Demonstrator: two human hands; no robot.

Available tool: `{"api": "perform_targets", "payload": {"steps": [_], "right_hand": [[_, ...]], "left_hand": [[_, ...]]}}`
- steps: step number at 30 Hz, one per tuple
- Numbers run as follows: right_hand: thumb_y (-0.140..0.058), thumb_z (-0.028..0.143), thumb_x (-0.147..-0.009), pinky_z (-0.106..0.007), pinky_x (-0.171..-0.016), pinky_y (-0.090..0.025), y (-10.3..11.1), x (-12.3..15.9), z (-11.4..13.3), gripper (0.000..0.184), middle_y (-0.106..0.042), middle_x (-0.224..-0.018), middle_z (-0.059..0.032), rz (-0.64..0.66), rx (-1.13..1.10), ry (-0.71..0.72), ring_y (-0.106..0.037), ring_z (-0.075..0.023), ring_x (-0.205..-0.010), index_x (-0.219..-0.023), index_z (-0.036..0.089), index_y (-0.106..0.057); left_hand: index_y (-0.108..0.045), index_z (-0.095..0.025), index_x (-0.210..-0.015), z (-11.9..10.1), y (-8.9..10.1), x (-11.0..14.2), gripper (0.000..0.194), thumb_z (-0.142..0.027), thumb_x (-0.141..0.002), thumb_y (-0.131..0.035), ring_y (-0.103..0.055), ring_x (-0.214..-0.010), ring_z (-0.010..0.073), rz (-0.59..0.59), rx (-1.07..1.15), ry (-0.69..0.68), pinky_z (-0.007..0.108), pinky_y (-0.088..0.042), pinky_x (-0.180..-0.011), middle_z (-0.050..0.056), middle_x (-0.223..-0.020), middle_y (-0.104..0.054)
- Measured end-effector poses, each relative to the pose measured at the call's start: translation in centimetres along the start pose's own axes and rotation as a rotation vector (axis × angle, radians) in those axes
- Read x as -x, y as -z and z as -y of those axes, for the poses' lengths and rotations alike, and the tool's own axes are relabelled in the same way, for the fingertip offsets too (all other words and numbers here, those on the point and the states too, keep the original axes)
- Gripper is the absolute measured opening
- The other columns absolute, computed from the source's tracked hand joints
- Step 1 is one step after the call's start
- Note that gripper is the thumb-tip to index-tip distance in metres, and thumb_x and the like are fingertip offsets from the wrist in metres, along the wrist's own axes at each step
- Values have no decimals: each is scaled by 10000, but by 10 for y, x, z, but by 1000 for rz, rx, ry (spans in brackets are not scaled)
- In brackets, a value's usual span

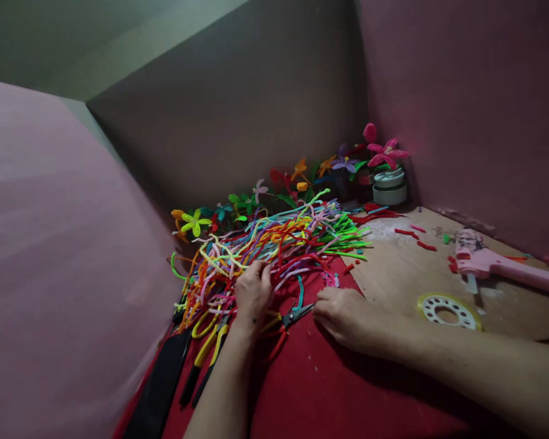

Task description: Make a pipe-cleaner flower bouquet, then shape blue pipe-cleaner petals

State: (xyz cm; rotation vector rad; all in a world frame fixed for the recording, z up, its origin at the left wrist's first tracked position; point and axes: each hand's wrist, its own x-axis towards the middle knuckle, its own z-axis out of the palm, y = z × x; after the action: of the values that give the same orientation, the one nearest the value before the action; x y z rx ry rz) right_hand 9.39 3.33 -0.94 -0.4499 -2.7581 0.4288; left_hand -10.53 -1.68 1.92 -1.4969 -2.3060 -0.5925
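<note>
A large heap of multicoloured pipe cleaners (274, 238) lies on the red cloth in front of me. My left hand (254, 292) is at the near edge of this heap, its thumb and fingers drawn together; whatever they grip is hidden. To the right, my right hand (343, 314) rests low over the cloth with curled fingers, and I cannot make out what they hold. Scissors (293, 316) with red and yellow handles lie between the hands, blade tips at my right fingers. A teal pipe cleaner (300, 292) curves just above them. Pliers (205, 360) with yellow-and-black handles lie left of my left forearm.
Pipe-cleaner flowers (343, 163) line the back wall. At right, a wooden board (393, 268) carries a pink glue gun (494, 265), a tape roll (448, 312) and red scraps. A round pale container (390, 186) stands in the corner. A long black object (158, 384) lies at left.
</note>
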Motion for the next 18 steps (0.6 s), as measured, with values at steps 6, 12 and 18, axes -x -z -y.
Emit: {"api": "perform_targets", "payload": {"steps": [6,12,18], "right_hand": [[-416,154,-822,-242,-603,-340,1,0,0,221,-611,-807,-67,19,-19,-13,-549,-147,-738,-763,148,-629],[-429,140,-807,-241,-598,-342,9,-1,3,202,-609,-812,-71,29,-42,-33,-534,-139,-715,-750,137,-623],[-454,114,-781,-231,-608,-363,9,2,5,177,-604,-784,-66,-32,-83,-38,-529,-131,-702,-747,133,-626]], "left_hand": [[-644,-167,-930,12,-8,-34,239,-190,-814,-436,-565,-958,199,-100,1,-17,295,-411,-866,80,-959,-636],[-630,-140,-1022,11,-22,-53,344,-353,-770,-533,-522,-972,277,-63,-93,-37,379,-416,-842,128,-925,-567],[-631,-160,-941,8,-22,-50,286,-318,-707,-589,-489,-950,296,-35,-161,-53,407,-403,-808,127,-907,-532]]}}
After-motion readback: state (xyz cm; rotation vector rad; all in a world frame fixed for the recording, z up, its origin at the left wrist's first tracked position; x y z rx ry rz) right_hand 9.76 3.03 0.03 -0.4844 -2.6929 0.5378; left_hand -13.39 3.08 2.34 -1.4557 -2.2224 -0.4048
